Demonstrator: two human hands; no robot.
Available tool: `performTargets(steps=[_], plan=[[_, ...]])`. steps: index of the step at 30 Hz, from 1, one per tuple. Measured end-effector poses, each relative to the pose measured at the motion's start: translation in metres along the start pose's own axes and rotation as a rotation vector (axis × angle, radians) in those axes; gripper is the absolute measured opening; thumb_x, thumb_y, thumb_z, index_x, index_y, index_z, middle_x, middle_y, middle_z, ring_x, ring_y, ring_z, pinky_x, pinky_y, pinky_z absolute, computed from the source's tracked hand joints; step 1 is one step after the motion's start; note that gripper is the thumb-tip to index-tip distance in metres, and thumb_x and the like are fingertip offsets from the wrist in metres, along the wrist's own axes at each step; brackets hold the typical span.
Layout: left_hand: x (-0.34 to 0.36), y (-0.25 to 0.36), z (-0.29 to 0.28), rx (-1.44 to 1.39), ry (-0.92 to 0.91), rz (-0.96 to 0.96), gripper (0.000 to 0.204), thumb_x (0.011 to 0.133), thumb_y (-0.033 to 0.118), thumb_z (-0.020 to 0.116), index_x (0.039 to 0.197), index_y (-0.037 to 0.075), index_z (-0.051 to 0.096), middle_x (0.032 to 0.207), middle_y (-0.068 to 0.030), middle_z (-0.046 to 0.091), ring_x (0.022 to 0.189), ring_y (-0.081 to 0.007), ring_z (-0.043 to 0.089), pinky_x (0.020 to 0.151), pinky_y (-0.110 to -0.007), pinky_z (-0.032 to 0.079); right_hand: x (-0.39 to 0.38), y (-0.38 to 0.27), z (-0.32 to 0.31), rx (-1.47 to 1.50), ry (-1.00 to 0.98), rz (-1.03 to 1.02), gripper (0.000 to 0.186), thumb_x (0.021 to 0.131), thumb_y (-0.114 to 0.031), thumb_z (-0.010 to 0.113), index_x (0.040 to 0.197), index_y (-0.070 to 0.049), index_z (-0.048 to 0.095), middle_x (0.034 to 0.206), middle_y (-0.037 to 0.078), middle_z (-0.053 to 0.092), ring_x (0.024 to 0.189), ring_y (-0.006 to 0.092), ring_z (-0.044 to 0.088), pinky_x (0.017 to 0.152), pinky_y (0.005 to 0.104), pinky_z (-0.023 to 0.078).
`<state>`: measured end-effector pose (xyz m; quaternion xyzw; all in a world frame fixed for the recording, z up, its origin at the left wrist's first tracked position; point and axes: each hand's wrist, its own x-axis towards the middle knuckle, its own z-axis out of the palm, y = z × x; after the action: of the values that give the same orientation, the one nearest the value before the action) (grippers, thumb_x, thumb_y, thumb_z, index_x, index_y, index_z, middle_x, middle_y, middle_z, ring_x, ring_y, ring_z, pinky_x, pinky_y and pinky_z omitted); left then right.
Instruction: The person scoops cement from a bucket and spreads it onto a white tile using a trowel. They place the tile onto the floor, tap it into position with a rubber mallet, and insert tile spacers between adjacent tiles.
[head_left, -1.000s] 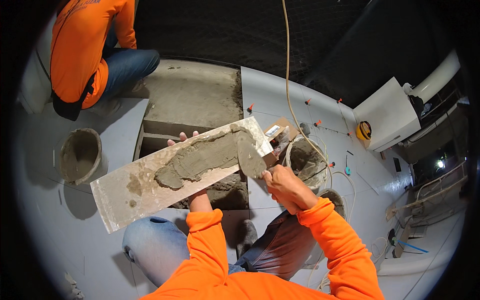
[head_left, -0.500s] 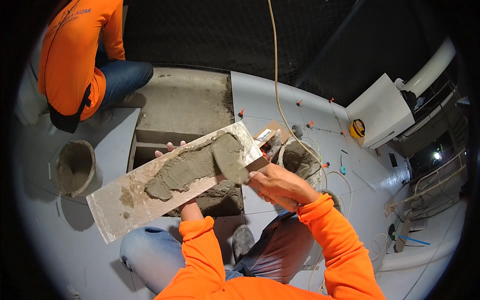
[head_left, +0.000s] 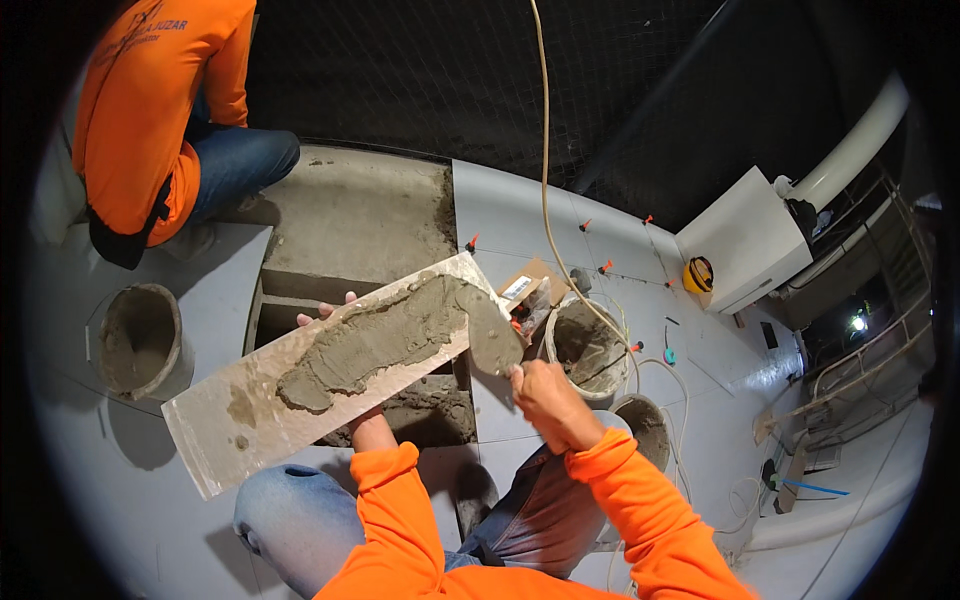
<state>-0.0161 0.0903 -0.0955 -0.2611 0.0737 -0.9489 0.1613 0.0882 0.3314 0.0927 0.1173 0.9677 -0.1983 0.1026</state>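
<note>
My left hand (head_left: 371, 430) supports a long pale tile strip (head_left: 215, 435) from underneath, its fingertips showing beyond the far edge. A thick, uneven band of grey mortar (head_left: 365, 340) lies along the strip. My right hand (head_left: 550, 400) grips a trowel, its mortar-smeared blade (head_left: 492, 345) at the strip's right end. Beneath the strip is a rough recess (head_left: 420, 420) in the tiled floor, between my knees and a concrete step.
A co-worker in orange (head_left: 150, 120) crouches upper left, above a bucket (head_left: 145, 345). Right are more buckets (head_left: 580, 350), cardboard (head_left: 525, 280), a hanging cord (head_left: 545, 150), tile levelling clips (head_left: 605, 266), a yellow object (head_left: 698, 275) and a white box (head_left: 745, 235).
The trowel blade moved left over the mortar half a second ago and is now back past the strip's right edge. The whole view has shifted, with the surroundings appearing lower and further left.
</note>
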Motion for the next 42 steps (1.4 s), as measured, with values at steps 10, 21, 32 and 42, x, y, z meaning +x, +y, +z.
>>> performTargets(steps=[10, 21, 32, 42], plan=[[-0.008, 0.015, -0.034, -0.053, -0.083, -0.068, 0.069, 0.112, 0.063, 0.04, 0.169, 0.024, 0.043, 0.173, -0.013, 0.043, 0.165, -0.0437, 0.023, 0.137, -0.062, 0.006, -0.041, -0.029, -0.059, 0.367, -0.434, 0.112, 0.049, 0.113, -0.043, 0.056, 0.107, 0.003, 0.073, 0.081, 0.009, 0.069, 0.065, 0.0182, 0.067, 0.058, 0.0348, 0.056], [-0.029, 0.064, -0.08, -1.428, 0.311, -0.281, 0.076, 0.114, 0.055, 0.042, 0.176, 0.015, 0.022, 0.178, -0.0141, 0.033, 0.167, -0.0343, 0.024, 0.14, -0.049, 0.009, 0.053, 0.229, -0.102, -0.49, -0.04, 0.324, 0.04, 0.1, -0.035, 0.068, 0.108, 0.002, 0.081, 0.108, 0.028, 0.079, 0.102, 0.046, 0.077, 0.089, 0.049, 0.061], [-0.031, 0.105, -0.05, -0.564, 0.411, -0.221, 0.069, 0.117, 0.044, 0.03, 0.176, 0.011, 0.016, 0.184, -0.008, 0.019, 0.169, -0.023, 0.018, 0.14, -0.046, 0.008, 0.164, 0.311, 0.041, -0.542, 0.085, 0.183, 0.027, 0.098, -0.016, 0.062, 0.107, -0.007, 0.086, 0.11, 0.017, 0.083, 0.104, 0.0371, 0.081, 0.081, 0.0588, 0.064], [-0.031, 0.085, -0.028, -0.723, 0.498, -0.265, 0.071, 0.115, 0.047, 0.038, 0.172, 0.007, 0.03, 0.181, -0.0123, 0.028, 0.169, -0.0372, 0.015, 0.138, -0.06, 0.002, 0.164, 0.302, 0.007, -0.21, -0.18, 0.387, 0.039, 0.083, -0.005, 0.068, 0.119, 0.004, 0.08, 0.129, 0.03, 0.075, 0.122, 0.0444, 0.073, 0.098, 0.0472, 0.062]])
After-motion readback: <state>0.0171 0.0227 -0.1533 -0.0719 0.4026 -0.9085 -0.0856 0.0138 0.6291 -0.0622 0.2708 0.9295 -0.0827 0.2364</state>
